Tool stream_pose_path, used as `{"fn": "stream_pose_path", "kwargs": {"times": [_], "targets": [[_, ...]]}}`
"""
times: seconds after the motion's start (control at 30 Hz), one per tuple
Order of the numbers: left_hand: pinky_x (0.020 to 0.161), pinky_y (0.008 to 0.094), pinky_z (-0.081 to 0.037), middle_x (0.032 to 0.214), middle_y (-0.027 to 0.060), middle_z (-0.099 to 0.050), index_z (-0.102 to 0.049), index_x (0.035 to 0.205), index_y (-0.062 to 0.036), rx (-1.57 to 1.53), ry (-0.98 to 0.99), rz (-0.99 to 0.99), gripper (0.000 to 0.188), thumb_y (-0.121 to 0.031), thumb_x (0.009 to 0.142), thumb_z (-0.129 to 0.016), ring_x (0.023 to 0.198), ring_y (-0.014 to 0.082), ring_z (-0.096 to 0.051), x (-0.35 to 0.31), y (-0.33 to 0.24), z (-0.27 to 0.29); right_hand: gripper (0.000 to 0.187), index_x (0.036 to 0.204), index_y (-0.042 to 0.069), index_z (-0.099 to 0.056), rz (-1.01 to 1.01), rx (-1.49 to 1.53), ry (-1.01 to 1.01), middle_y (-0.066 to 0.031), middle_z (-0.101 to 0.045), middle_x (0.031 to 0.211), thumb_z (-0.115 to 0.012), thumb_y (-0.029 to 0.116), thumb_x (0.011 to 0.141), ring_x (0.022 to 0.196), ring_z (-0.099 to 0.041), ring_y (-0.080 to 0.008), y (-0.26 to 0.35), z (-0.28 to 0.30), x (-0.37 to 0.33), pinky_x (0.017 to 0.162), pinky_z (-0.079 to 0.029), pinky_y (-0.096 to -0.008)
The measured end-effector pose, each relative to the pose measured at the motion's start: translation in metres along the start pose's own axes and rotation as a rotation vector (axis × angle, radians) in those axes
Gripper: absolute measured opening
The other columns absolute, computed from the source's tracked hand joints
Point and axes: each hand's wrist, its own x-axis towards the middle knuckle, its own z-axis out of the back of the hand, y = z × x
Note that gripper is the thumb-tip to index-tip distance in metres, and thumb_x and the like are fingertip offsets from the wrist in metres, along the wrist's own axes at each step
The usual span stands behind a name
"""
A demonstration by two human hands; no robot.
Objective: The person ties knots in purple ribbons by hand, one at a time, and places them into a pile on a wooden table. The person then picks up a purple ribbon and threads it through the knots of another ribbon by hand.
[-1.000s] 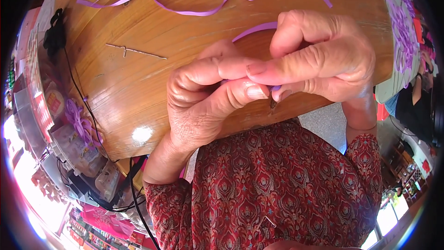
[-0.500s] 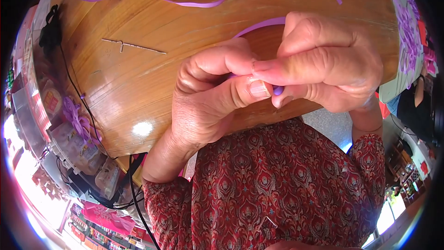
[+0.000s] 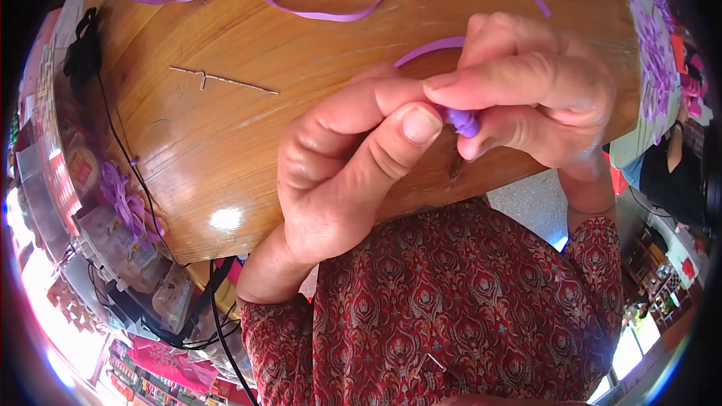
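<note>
A small purple ridged plastic piece (image 3: 463, 122) sits between my two hands above the table. My left hand (image 3: 342, 154) pinches its left end between thumb and bent forefinger, hiding that end. From the right, my right hand (image 3: 541, 90) closes on it, the forefinger over the top and the thumb against its lower right side. Behind the fingers a purple ribbon (image 3: 429, 47) curves away; whether it joins the piece is hidden.
Loose purple ribbon (image 3: 331, 15) lies along the table's (image 3: 226, 135) far side. A thin bent wire (image 3: 226, 81) rests on the left. Bunched ribbons (image 3: 124, 199) hang at the left edge; more ribbons (image 3: 654, 53) pile at right. A person (image 3: 669, 180) is at far right.
My left thumb has lifted and the fingers have parted slightly, so more of the purple plastic piece shows. Both hands stay close together.
</note>
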Motion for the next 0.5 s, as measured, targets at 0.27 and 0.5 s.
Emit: {"fn": "stream_pose_path", "kwargs": {"times": [0.27,0.5], "targets": [[0.07,0.0197,-0.038,0.081,0.0,-0.056,-0.065,0.098,0.0008,0.475,-0.056,-0.172,0.015,-0.01,0.089,-0.058,0.074,0.0062,-0.048,0.004,-0.004,0.001,0.036,0.098,-0.006,-0.063,0.013,-0.158,-0.128,-0.0109,-0.062,0.08,-0.076,0.012,0.069,0.064,-0.055,-0.0157,0.004,0.002,0.002,0.056,-0.041,-0.0283],[0.059,0.0251,-0.043,0.08,0.0057,-0.064,-0.065,0.091,0.0011,0.643,-0.024,-0.258,0.014,0.0,0.078,-0.069,0.068,0.0138,-0.053,0.006,-0.009,0.001,0.023,0.089,-0.004,-0.064,0.033,-0.142,-0.098,-0.0122,-0.062,0.08,-0.074,0.006,0.072,0.067,-0.057,-0.0175,0.006,0.003,0.004,0.057,-0.043,-0.029]]}}
